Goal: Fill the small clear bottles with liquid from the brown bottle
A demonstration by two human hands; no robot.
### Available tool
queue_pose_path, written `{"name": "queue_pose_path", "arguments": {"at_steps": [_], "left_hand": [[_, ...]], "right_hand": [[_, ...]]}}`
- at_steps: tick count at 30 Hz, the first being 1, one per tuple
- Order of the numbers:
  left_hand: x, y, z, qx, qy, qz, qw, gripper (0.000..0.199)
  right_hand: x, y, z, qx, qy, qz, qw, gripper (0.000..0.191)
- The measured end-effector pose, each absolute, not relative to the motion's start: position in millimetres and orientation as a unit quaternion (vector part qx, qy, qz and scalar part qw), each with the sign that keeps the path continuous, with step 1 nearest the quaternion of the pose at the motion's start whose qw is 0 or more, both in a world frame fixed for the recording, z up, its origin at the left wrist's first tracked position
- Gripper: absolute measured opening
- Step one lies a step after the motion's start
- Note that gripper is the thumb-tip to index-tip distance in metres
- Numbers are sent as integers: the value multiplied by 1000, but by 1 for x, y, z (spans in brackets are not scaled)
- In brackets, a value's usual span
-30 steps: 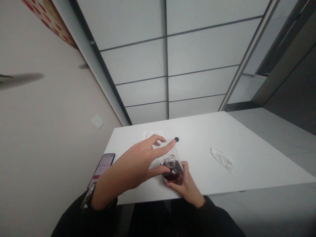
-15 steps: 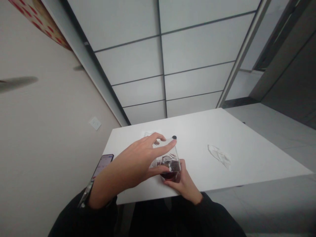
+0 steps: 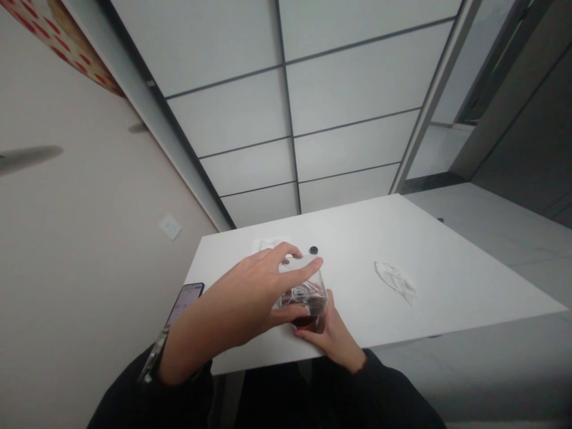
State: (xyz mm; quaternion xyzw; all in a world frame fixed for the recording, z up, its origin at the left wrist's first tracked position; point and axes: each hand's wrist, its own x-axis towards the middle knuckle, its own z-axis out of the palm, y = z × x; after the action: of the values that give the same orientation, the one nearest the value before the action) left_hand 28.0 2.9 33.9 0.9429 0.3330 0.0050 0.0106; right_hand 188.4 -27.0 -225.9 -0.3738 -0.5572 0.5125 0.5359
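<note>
My left hand [image 3: 272, 280] reaches across from the left and grips a clear, square-sided container [image 3: 315, 285], its thumb and fingers on the walls. Rings show in the clear material, and something dark red lies low in it. Directly below, my right hand [image 3: 333, 333] curls round a clear vessel with dark red contents [image 3: 308, 322]. The container and the vessel overlap in view; I cannot tell whether they touch. A small black cap [image 3: 313, 250] lies on the white table [image 3: 348, 232] just beyond the left fingertips.
A phone [image 3: 185, 302] with a lit screen lies at the table's left edge, partly behind my left forearm. A crumpled clear wrapper [image 3: 395, 283] rests on the right, and another pale wrapper [image 3: 267, 243] lies behind my left hand. White panelled doors [image 3: 250, 167] stand beyond the table.
Both hands keep their grip. The clear container has shifted slightly, and its rings show more plainly, with the dark contents lower in it. The view has moved a little.
</note>
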Motion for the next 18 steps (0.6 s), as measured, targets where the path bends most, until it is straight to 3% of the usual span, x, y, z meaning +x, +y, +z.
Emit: {"name": "queue_pose_path", "arguments": {"at_steps": [18], "left_hand": [[32, 0, 38, 944, 329, -8, 4, 65]], "right_hand": [[190, -27, -219, -399, -578, 497, 509, 77]]}}
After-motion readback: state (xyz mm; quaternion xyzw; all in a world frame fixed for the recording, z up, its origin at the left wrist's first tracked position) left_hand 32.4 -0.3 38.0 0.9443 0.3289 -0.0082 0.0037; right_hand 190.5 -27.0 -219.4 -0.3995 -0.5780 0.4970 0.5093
